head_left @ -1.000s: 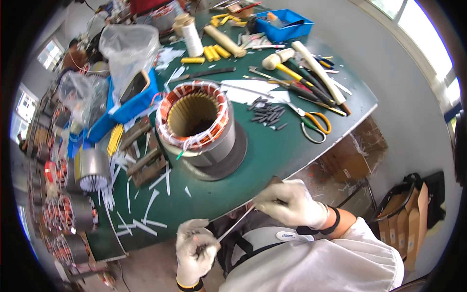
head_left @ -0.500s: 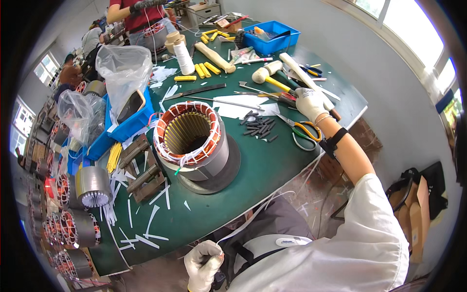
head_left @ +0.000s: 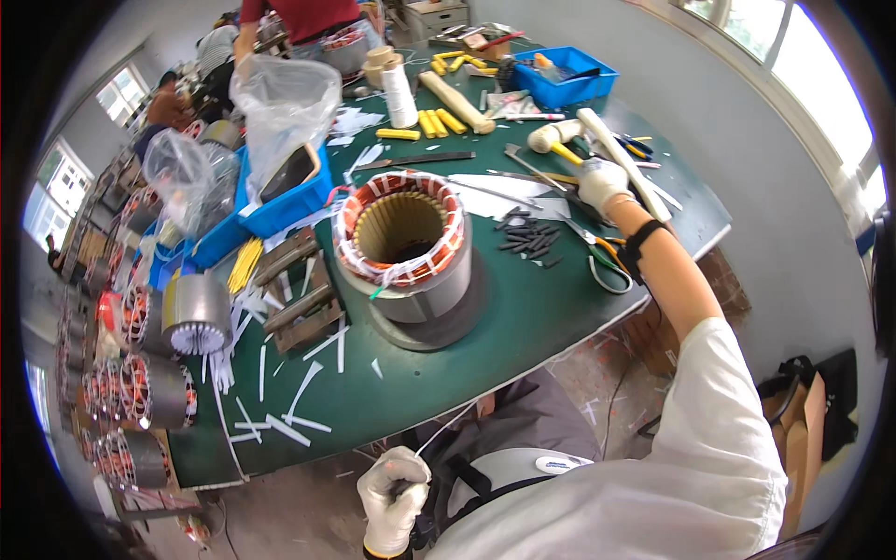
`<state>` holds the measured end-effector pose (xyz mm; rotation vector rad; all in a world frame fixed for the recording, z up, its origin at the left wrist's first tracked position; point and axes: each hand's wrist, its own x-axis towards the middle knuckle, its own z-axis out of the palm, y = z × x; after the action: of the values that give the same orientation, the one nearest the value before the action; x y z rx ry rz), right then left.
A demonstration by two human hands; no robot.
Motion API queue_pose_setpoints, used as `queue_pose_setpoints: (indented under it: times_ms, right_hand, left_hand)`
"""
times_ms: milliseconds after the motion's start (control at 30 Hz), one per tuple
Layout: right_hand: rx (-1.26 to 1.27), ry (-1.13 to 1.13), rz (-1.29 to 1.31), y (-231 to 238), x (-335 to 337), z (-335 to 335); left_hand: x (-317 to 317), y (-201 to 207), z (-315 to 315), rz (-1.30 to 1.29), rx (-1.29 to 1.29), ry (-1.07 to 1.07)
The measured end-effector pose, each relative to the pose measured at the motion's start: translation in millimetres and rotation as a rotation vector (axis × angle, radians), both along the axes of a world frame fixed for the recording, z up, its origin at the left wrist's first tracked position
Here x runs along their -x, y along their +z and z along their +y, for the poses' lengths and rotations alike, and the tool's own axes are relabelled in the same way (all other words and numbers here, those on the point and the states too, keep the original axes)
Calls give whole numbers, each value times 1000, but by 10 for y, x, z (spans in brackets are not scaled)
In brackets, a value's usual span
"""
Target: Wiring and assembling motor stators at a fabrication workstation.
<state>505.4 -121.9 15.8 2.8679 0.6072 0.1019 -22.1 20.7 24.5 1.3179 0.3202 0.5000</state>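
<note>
In its white glove, my left hand [head_left: 396, 495] is closed low in front of the table edge, by my lap. A thin white cord [head_left: 446, 429] runs up and to the right from its pinched fingers. My right hand [head_left: 604, 183], also gloved, reaches to the table's right side. Its fingers are curled over the yellow handle of a pale-headed mallet [head_left: 547, 138]; the fingertips are partly hidden. Scissors [head_left: 611, 271] with green and orange handles lie below that wrist. A motor stator [head_left: 401, 247] with laced copper windings stands upright on a round grey base at mid-table.
Black sleeve pieces [head_left: 532, 238] lie right of the stator on and near white paper. A metal fixture [head_left: 303, 294] and paper strips [head_left: 280, 425] are on the left. Blue bins [head_left: 299, 191] with plastic bags stand beyond them. More stators [head_left: 149, 387] line the left side. Another person [head_left: 299, 19] stands at the far end.
The whole view has shifted, so the table things appear further right. My right hand has moved farther up along the mallet's handle. My left hand stays low, still pinching the cord.
</note>
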Motion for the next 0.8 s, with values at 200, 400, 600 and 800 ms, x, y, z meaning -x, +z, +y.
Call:
queue_pose_setpoints:
  times_ms: [200,400,600,800]
  right_hand:
    - [-769,252,124,541,745,-289]
    - [-1040,468,808,373,2306,-296]
    - [-923,885,416,83,3184,-29]
    - [-848,728,361,-16,3268,46]
  left_hand:
    - [87,-24,-1,58,81,64]
    - [-454,-13,67,109,158,-44]
    - [-664,20,14,96,677,-56]
    - [-596,-59,-4,113,709,-21]
